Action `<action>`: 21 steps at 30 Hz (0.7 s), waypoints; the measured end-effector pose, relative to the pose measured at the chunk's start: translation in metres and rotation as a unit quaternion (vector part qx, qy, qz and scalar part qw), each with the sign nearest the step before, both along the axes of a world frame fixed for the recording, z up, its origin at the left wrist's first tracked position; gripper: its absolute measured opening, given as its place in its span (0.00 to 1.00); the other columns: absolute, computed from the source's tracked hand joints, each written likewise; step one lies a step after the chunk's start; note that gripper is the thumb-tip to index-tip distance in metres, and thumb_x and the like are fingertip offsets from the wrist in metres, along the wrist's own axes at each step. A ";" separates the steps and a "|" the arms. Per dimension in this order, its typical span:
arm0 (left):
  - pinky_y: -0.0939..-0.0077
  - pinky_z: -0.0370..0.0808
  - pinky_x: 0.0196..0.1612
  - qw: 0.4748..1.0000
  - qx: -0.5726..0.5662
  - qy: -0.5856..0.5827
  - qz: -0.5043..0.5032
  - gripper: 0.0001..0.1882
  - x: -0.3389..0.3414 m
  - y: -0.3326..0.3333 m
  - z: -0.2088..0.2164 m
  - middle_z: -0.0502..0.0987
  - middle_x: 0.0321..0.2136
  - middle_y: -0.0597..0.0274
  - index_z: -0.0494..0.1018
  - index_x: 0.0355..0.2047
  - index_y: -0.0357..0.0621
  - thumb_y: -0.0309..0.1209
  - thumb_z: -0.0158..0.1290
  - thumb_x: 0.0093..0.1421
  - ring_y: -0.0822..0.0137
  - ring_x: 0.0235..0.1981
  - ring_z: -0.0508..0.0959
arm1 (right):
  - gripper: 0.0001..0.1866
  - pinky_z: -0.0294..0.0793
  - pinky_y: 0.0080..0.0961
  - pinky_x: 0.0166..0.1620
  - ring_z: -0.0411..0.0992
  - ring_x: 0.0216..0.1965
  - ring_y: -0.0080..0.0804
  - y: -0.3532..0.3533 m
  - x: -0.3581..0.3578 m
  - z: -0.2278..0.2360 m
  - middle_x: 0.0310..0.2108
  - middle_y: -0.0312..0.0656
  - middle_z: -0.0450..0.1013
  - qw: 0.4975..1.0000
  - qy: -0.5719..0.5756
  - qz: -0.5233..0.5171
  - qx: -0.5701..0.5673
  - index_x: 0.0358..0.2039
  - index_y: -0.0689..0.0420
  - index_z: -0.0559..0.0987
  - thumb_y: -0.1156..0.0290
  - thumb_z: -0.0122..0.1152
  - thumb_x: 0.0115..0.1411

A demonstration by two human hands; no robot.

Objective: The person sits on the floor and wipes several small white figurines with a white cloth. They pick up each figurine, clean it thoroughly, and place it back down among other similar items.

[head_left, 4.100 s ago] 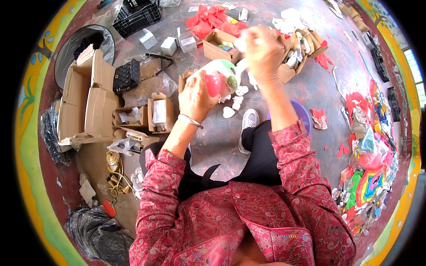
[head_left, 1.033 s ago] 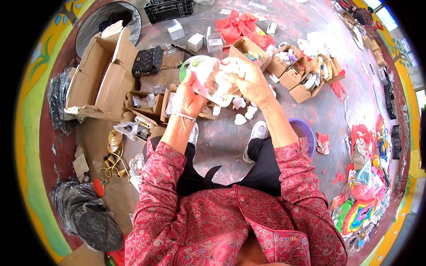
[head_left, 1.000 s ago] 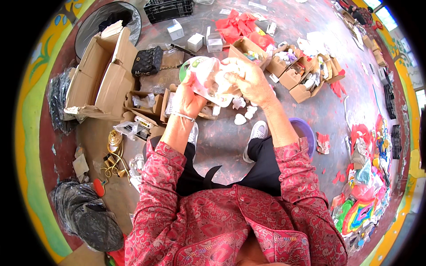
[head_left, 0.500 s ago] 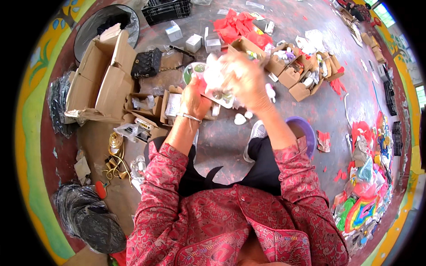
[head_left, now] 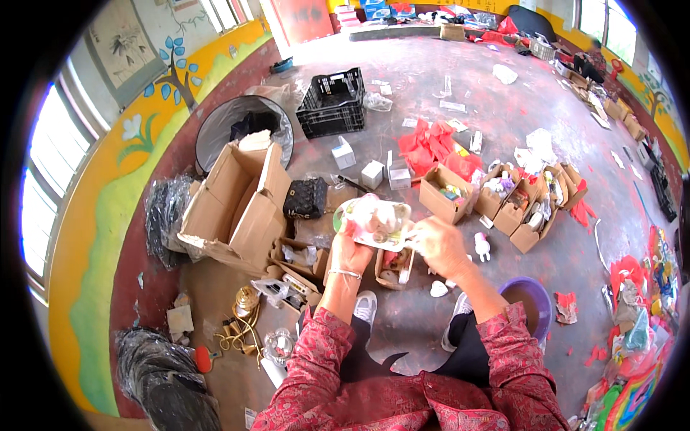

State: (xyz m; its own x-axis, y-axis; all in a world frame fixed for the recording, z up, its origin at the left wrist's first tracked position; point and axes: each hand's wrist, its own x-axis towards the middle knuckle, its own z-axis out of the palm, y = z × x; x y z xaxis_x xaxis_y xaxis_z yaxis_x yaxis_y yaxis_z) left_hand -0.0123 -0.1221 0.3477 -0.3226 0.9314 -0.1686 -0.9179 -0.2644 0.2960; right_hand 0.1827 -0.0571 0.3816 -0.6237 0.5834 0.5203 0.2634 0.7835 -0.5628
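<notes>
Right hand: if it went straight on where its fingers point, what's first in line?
Likely the near right edge of the white-and-pink package in the left hand. The right hand is right beside it; contact and depth are unclear.

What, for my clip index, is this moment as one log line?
left hand: holds pale package | right hand: at package's right edge | purple basin: on floor

The pack [head_left: 381, 223] is white, pink and green. Left of it, the bag [head_left: 305, 199] is quilted black; above it, the crate [head_left: 332, 121] is black, the paper [head_left: 430, 146] red. Lower right of it, the basin [head_left: 545, 309] is purple; below it, the jacket [head_left: 381, 406] red, pale-swirled.
</notes>
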 end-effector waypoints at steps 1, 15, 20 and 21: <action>0.54 0.60 0.57 0.999 -0.029 0.014 0.019 0.24 0.001 -0.002 0.010 0.65 0.52 0.53 0.59 0.54 0.39 0.42 0.32 0.65 0.55 0.52 0.66 | 0.06 0.71 0.31 0.38 0.71 0.33 0.39 0.013 0.010 -0.003 0.28 0.41 0.72 0.998 -0.011 -0.052 0.027 0.28 0.56 0.76 0.75 0.55 0.46; 0.57 0.61 0.57 0.995 -0.023 0.093 -0.034 0.25 0.017 -0.007 0.013 0.65 0.52 0.53 0.59 0.54 0.37 0.43 0.34 0.64 0.56 0.53 0.65 | 0.07 0.69 0.38 0.35 0.70 0.31 0.50 0.025 0.004 -0.003 0.25 0.50 0.70 0.967 0.121 -0.210 0.077 0.31 0.58 0.74 0.76 0.53 0.48; 0.57 0.70 0.48 0.993 0.052 -0.057 -0.090 0.21 -0.002 -0.002 -0.018 0.68 0.50 0.54 0.62 0.52 0.40 0.38 0.35 0.64 0.56 0.49 0.69 | 0.09 0.69 0.29 0.39 0.72 0.33 0.40 0.032 0.017 0.012 0.28 0.48 0.73 0.944 0.223 -0.224 -0.095 0.33 0.62 0.74 0.75 0.56 0.49; 0.55 0.69 0.49 0.994 0.022 -0.076 -0.072 0.21 0.006 0.001 -0.015 0.68 0.50 0.53 0.62 0.52 0.40 0.38 0.35 0.64 0.55 0.50 0.69 | 0.09 0.69 0.25 0.37 0.72 0.31 0.31 0.029 0.018 0.014 0.28 0.45 0.73 0.948 0.224 -0.210 -0.087 0.33 0.63 0.74 0.75 0.57 0.49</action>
